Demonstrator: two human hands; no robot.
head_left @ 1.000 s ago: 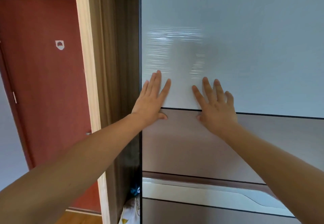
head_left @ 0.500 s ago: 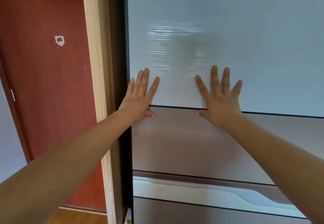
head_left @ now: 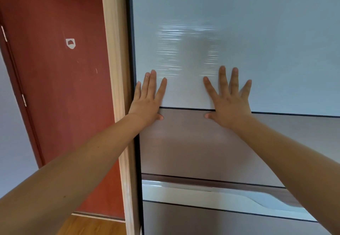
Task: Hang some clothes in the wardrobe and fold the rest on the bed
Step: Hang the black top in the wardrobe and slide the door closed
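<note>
On my feed the left hand (head_left: 145,105) is flat on the wardrobe door (head_left: 266,36), fingers (head_left: 153,83) straight, slightly fanned and pointing up, gripping nothing. The right hand (head_left: 230,106) is the same: palm on the door, fingers (head_left: 223,80) straight and spread wider, nothing held. Both palms lie across the dark seam (head_left: 185,108) between the pale glossy upper panel (head_left: 184,23) and the brown-grey lower panel (head_left: 202,142). The fingers are on the pale part and the thumbs on the brown part. The hands are apart, with bare panel between them.

The left hand is at the door's left edge, little finger by the dark edge strip (head_left: 132,51). That strip sits right against the light wooden frame post (head_left: 113,60). The door fills the right and centre of the view. Low down, a silver recessed band (head_left: 202,193) runs across it.

Left of the post is a red room door (head_left: 51,96) with a small white sticker (head_left: 70,43) and hinges on its left edge. There is grey wall (head_left: 11,133) at far left and wood floor (head_left: 88,225) at the bottom.
</note>
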